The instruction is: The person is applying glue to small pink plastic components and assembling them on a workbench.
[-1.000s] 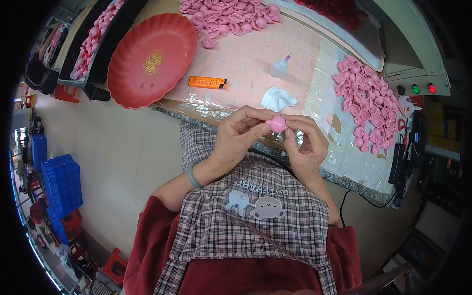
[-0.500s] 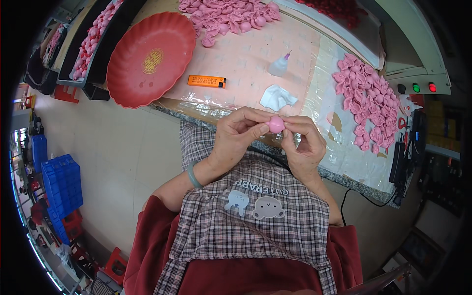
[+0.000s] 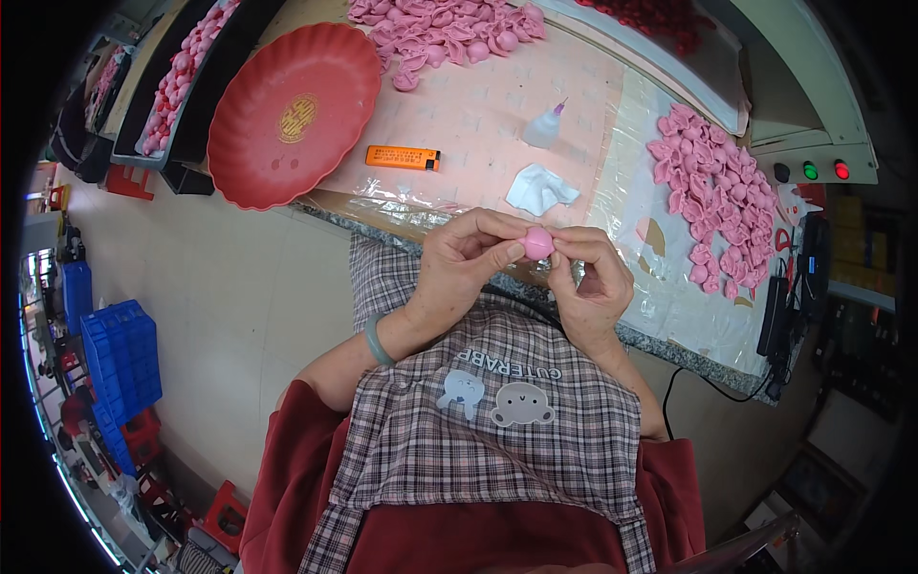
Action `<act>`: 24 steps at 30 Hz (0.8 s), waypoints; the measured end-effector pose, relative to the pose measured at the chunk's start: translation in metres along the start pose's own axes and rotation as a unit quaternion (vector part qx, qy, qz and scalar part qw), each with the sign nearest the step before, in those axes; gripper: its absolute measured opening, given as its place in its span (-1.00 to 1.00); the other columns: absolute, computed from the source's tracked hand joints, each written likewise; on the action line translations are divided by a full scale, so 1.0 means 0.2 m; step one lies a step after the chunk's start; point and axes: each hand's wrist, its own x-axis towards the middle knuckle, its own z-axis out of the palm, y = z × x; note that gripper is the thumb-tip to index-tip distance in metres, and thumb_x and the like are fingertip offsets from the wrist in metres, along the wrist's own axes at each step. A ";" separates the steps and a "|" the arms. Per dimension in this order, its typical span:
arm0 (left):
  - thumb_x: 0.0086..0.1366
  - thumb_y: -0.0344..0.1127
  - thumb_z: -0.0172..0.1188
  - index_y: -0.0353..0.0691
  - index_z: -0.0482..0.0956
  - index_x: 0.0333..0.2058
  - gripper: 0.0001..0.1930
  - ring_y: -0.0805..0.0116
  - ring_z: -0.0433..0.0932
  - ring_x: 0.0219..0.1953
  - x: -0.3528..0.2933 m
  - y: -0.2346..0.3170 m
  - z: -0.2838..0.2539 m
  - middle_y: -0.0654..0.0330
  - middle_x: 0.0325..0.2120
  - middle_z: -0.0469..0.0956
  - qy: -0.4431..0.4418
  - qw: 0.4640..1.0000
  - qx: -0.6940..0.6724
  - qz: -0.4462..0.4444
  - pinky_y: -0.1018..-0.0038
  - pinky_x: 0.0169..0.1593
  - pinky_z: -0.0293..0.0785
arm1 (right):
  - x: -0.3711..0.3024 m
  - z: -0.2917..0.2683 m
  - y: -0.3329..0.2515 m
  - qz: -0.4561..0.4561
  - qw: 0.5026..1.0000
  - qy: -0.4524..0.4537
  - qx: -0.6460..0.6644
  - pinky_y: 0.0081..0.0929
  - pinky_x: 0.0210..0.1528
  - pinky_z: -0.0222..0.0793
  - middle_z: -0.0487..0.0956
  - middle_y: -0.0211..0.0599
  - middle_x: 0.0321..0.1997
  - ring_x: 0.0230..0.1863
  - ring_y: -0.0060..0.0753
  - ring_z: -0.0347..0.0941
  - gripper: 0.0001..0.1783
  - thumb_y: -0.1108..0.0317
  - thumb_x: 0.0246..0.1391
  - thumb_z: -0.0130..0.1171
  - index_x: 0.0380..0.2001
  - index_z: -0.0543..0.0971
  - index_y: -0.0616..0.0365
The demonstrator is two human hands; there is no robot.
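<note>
Between the fingertips of both hands is a small shiny pink ball (image 3: 538, 243), held over the table's front edge. My left hand (image 3: 469, 256) pinches it from the left with thumb and index finger; a pale green bangle circles that wrist. From the other side, my right hand (image 3: 593, 282) grips the ball with thumb and forefinger, its other fingers curled. Just beyond lies a crumpled white cloth (image 3: 541, 190). Behind that stands a small squeeze bottle (image 3: 543, 128) with a purple tip. An orange lighter (image 3: 403, 158) rests farther left.
A red scalloped tray (image 3: 335, 143) overhangs the table's left end. Pink petal-like pieces and balls (image 3: 449, 33) are heaped at the back, and another pile (image 3: 717, 196) lies to the right. A machine housing (image 3: 813, 143) with green and red lights borders the right side. Blue crates (image 3: 120, 354) stand on the floor.
</note>
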 end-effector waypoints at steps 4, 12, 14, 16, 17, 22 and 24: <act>0.25 -0.56 0.20 -0.35 0.55 -0.21 -0.87 0.33 0.59 -0.09 0.00 0.00 0.00 0.03 -0.16 0.61 -0.005 1.000 0.006 -0.003 0.43 0.05 0.53 | 0.00 0.00 0.00 -0.001 1.000 0.002 0.008 -0.54 -0.25 0.50 0.63 -0.12 -0.28 -0.26 -0.33 0.61 -0.81 0.72 -0.11 0.24 -0.37 0.54 0.30; 0.28 -0.53 0.20 -0.34 0.43 -0.08 -0.74 0.39 0.55 -0.02 0.01 0.05 0.04 0.08 -0.12 0.55 -0.034 0.999 -0.023 -0.031 0.50 0.06 0.51 | 0.04 -0.02 -0.04 -0.030 0.999 -0.028 -0.028 -0.48 -0.19 0.50 0.58 -0.10 -0.18 -0.19 -0.26 0.58 -0.69 0.69 -0.14 0.24 -0.24 0.55 0.27; 0.27 -0.54 0.20 -0.33 0.40 -0.06 -0.72 0.39 0.54 -0.02 0.01 0.03 0.03 0.08 -0.12 0.54 -0.041 0.997 -0.040 -0.046 0.50 0.06 0.51 | 0.07 -0.01 -0.07 -0.035 0.997 -0.047 -0.047 -0.44 -0.14 0.50 0.57 -0.09 -0.14 -0.14 -0.21 0.57 -0.62 0.68 -0.16 0.25 -0.17 0.56 0.26; 0.25 -0.56 0.21 -0.29 0.30 0.02 -0.61 0.38 0.53 -0.01 0.01 0.02 0.03 0.08 -0.11 0.52 -0.051 0.998 -0.018 -0.023 0.50 0.06 0.50 | 0.09 0.00 -0.09 -0.060 0.989 -0.085 -0.103 -0.33 -0.01 0.46 0.54 -0.06 -0.03 -0.05 -0.08 0.54 -0.46 0.64 -0.21 0.29 -0.03 0.53 0.25; 0.25 -0.56 0.21 -0.29 0.30 0.02 -0.61 0.38 0.53 -0.01 0.00 0.02 0.02 0.08 -0.11 0.52 -0.051 0.998 -0.018 -0.023 0.50 0.06 0.50 | 0.09 0.00 -0.08 -0.060 0.989 -0.085 -0.103 -0.33 -0.01 0.46 0.54 -0.06 -0.03 -0.05 -0.08 0.54 -0.46 0.64 -0.21 0.29 -0.03 0.53 0.25; 0.24 -0.56 0.23 -0.25 0.15 0.10 -0.47 0.36 0.53 -0.01 0.01 0.01 0.02 0.05 -0.11 0.50 -0.065 0.997 -0.014 -0.046 0.49 0.05 0.51 | 0.05 -0.02 -0.01 -0.077 0.978 -0.152 -0.118 -0.22 0.11 0.44 0.54 0.04 0.05 0.12 0.04 0.48 -0.45 0.58 -0.17 0.32 0.01 0.52 0.28; 0.24 -0.55 0.24 -0.25 0.16 0.09 -0.48 0.36 0.53 -0.02 0.00 0.01 0.03 0.04 -0.11 0.50 -0.059 0.996 -0.039 -0.058 0.50 0.04 0.51 | 0.06 -0.01 -0.01 -0.091 0.978 -0.141 -0.125 -0.24 0.08 0.46 0.58 0.03 0.00 0.07 0.04 0.52 -0.51 0.57 -0.13 0.31 -0.03 0.54 0.29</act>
